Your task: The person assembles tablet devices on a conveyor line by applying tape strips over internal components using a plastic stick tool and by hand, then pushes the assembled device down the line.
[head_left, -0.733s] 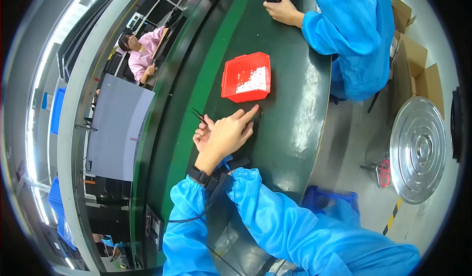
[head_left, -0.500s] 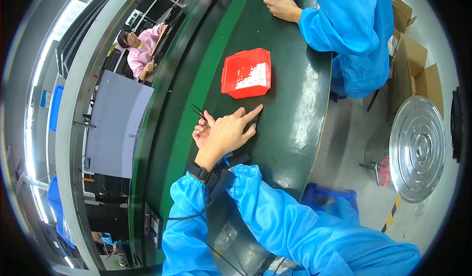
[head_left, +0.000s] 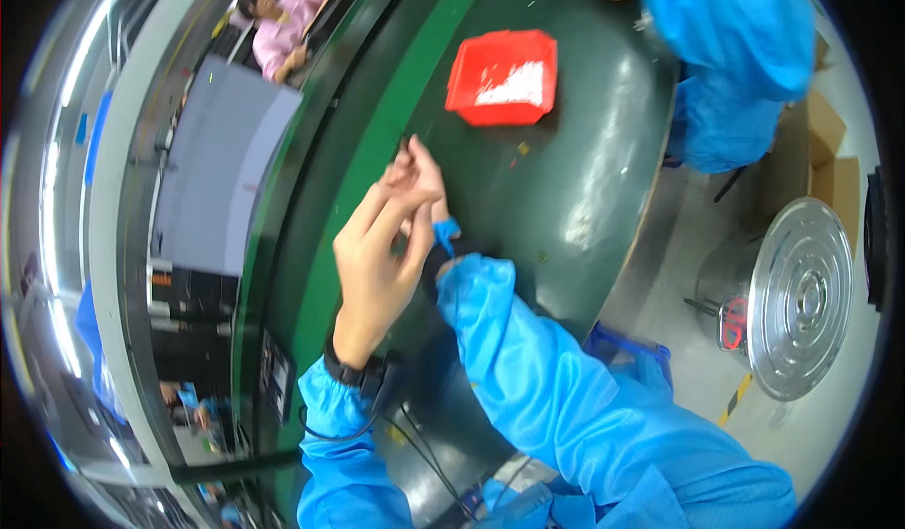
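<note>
Tweezers (head_left: 404, 142), a dark blur, look pinched in the right hand (head_left: 417, 173) below the red bin (head_left: 500, 115), whose white pieces (head_left: 514, 84) remain unplaced as far as shown; the left hand's (head_left: 375, 241) grip is unclear.

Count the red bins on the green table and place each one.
1: a red bin, holding white bits, beyond and right of the left hand and right hand. No second one shows, though the blue sleeves hide part of the green table.
</note>
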Available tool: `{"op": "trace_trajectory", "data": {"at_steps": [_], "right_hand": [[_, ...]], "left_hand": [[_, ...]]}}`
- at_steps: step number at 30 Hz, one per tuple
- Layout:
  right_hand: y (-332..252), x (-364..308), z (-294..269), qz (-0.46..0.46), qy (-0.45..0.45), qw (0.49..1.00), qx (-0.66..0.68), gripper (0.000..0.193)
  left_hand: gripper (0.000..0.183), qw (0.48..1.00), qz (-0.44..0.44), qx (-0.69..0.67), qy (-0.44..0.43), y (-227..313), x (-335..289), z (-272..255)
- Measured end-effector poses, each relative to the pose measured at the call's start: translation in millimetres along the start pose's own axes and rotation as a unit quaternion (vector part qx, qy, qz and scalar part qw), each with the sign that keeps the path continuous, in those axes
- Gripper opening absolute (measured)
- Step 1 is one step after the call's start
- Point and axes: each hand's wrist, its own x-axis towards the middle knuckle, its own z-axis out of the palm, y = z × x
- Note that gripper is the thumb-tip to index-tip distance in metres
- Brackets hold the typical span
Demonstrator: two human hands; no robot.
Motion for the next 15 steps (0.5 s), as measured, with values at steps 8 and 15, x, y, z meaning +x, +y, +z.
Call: {"op": "trace_trajectory", "data": {"at_steps": [8, 15], "right_hand": [[3, 4, 18, 0.039, 0.05, 0.997, 0.036, 0.031], [-14, 14, -10, 0.053, 0.009, 0.998, 0.022, 0.028]], "left_hand": [[0.03, 0.989, -0.139, 0.039, -0.046, 62, -179, -41], [0.035, 0.941, -0.32, -0.105, 0.005, 110, -222, 2]]}}
